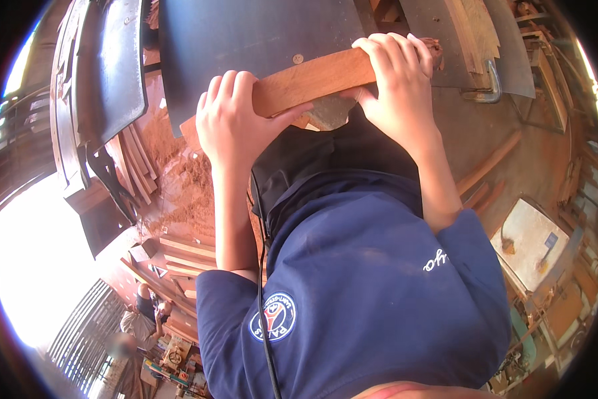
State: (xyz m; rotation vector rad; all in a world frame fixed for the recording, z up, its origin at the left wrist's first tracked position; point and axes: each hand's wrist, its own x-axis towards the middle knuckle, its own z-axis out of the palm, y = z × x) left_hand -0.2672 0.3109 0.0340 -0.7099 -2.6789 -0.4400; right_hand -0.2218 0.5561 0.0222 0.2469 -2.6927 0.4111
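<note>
A reddish-brown wooden board (315, 76) lies crosswise in front of my body, along the near edge of a dark flat metal table (245, 33). My left hand (227, 110) is wrapped over the board near its left end, the thumb along its near side. Toward the other end my right hand (395, 73) grips it, fingers over the top and thumb below. The board's right end (435, 52) looks rough and splintered. Whether the board rests on the table or is held just off it, I cannot tell.
A second dark metal surface (112, 66) stands to the left. Sawdust (186, 189) and stacked wood strips (134, 163) lie below it. At right are a bent metal bracket (490, 86), planks (472, 33) and a pale panel (530, 243). Another person (139, 326) is at lower left.
</note>
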